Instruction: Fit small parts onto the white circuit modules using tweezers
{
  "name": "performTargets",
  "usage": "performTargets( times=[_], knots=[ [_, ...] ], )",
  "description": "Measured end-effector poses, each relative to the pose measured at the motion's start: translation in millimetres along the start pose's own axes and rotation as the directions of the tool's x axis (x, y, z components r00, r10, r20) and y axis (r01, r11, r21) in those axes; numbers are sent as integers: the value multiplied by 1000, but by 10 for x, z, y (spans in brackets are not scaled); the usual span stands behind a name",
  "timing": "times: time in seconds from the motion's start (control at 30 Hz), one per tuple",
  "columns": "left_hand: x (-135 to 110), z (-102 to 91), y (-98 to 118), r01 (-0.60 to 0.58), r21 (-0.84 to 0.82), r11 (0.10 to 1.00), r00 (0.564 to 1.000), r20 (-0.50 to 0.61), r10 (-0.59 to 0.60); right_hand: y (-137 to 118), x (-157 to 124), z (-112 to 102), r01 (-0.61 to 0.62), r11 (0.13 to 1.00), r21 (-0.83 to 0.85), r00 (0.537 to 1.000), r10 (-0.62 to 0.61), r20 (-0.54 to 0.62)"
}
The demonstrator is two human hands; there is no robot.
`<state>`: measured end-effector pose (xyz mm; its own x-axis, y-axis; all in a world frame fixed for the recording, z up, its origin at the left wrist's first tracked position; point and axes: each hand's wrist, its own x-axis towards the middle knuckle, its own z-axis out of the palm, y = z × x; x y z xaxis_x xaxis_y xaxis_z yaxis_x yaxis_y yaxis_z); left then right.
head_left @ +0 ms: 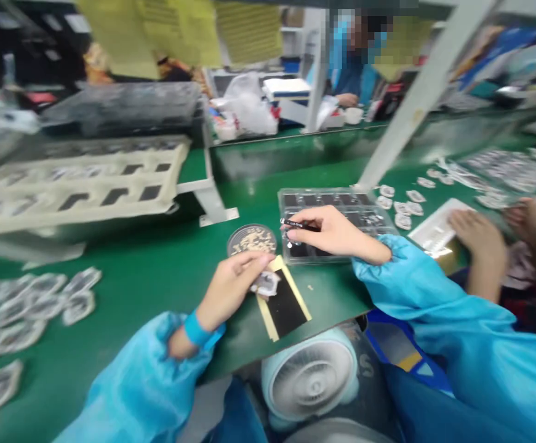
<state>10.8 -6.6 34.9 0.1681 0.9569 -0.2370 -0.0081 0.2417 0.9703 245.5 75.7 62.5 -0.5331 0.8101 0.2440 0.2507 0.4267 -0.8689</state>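
My left hand (235,280) pinches a small whitish part with a grey middle (266,283) between thumb and fingers. Under that part lies a black pad edged with yellow tape (288,304). Beyond it sits a round dish (234,240) of small beige bits. My right hand (325,231), its fingers closed, grips black tweezers with white lettering (290,223), whose tip points left. It is over a clear plastic tray (290,258) with dark pieces in its compartments; whether the hand touches the tray I cannot tell.
Several whitish parts (41,301) lie at the left, others (404,209) at the right. A cream tray (157,206) rests on a raised shelf. A co-worker's hand (477,237) touches a white block (438,227). A slanted metal post (415,117) rises behind; a fan (314,381) is below the table edge.
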Motion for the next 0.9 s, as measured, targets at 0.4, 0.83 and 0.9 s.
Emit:
performTargets(
  times=[0.4,0.83,0.9],
  knots=[
    [76,42,-129,-128,-77,989,992,-18,127,74,15,512,-3,985,175,998,15,-69],
    [55,12,-158,-192,32,981,977,-83,194,242,-13,471,239,937,-255,955,-274,-112],
    [47,9,-142,-197,19,980,977,-82,198,235,14,455,225,942,-251,954,-265,-138]
  ],
)
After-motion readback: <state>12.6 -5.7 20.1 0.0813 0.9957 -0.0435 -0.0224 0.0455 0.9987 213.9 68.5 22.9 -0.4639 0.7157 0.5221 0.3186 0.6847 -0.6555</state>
